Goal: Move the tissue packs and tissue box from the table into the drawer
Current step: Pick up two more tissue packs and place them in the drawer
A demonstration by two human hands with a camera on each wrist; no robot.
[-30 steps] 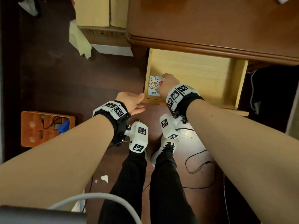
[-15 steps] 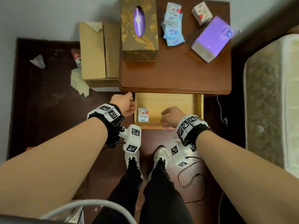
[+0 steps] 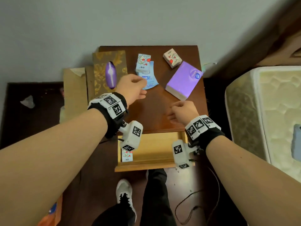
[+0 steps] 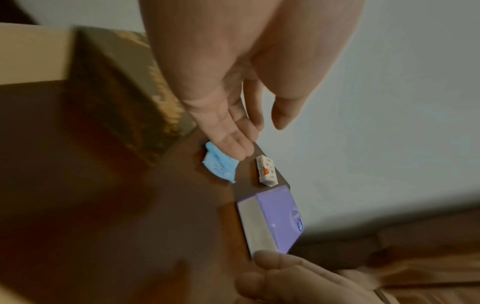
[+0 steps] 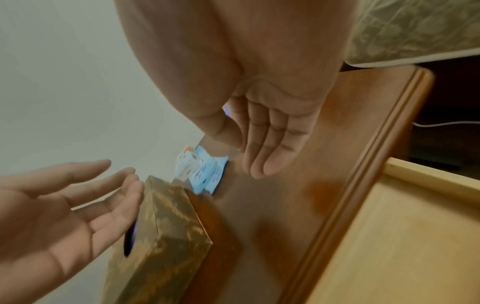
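Starting nearest us, we find the drawer [image 3: 153, 150] pulled open below the table [image 3: 156, 111], with one small tissue pack [image 3: 127, 156] lying in its front left corner. Above the table's near edge our right hand [image 3: 183, 112] hangs with fingers slack, holding nothing. Further in, our left hand [image 3: 132, 88] is spread loose and empty, fingertips over the blue tissue packs [image 3: 146, 74]; contact we cannot confirm. Those blue packs overlap in a loose pile, so in our judgement a careless pinch could lift one and drag or drop the others off the polished wood. The purple tissue pack [image 3: 184, 80] sits near the right edge and could be knocked off by a passing wrist. The patterned tissue box [image 3: 110, 70] overhangs the back left corner; the small pink pack [image 3: 172, 59] lies at the rear. Beyond: grey wall, mattress [image 3: 267, 115] to the right, cardboard [image 3: 74, 88] left.
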